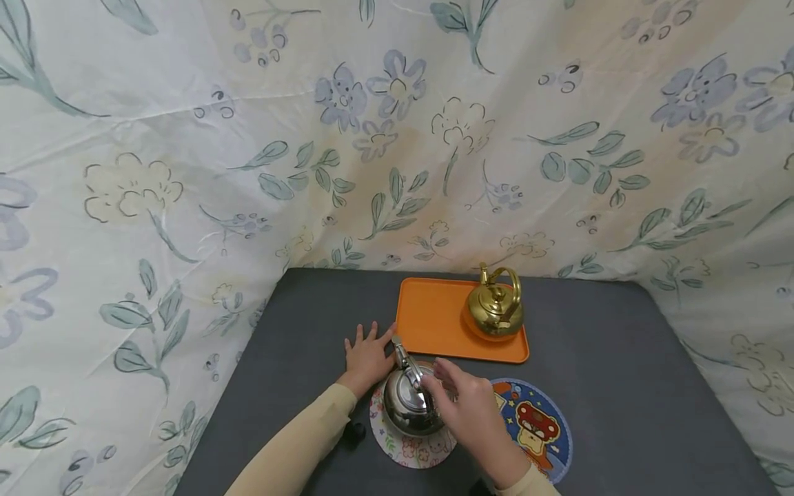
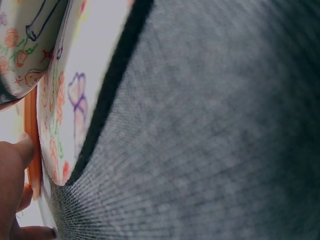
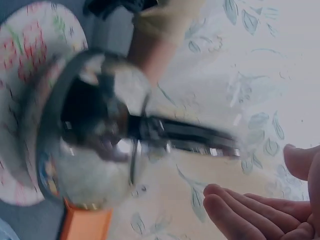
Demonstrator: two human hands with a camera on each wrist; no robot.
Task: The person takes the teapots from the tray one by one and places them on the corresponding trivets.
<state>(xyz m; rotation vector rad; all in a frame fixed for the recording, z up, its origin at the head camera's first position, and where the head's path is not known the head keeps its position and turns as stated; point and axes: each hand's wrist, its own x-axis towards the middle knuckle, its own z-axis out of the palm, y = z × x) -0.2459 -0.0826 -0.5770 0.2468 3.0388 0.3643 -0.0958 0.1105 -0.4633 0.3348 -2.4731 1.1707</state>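
A shiny silver kettle (image 1: 409, 411) stands on a round floral mat (image 1: 417, 456) near the front of the table. Its raised handle (image 3: 195, 136) points up between my two hands. My right hand (image 1: 473, 408) hovers just right of the kettle, and the right wrist view shows a gap between its thumb and fingers, with nothing gripped. On the left, my left hand (image 1: 367, 357) spreads its fingers beside the kettle, fingertips by the orange tray's near left corner. In the left wrist view, its fingers (image 2: 9, 185) appear beyond the mat's edge.
An orange tray (image 1: 428, 320) lies behind the kettle and carries a gold kettle (image 1: 493, 310) on its right side. A round blue mat (image 1: 561, 430) with a mushroom picture lies right of the floral mat. Flowered cloth (image 1: 397, 227) hangs around the dark table (image 1: 620, 372).
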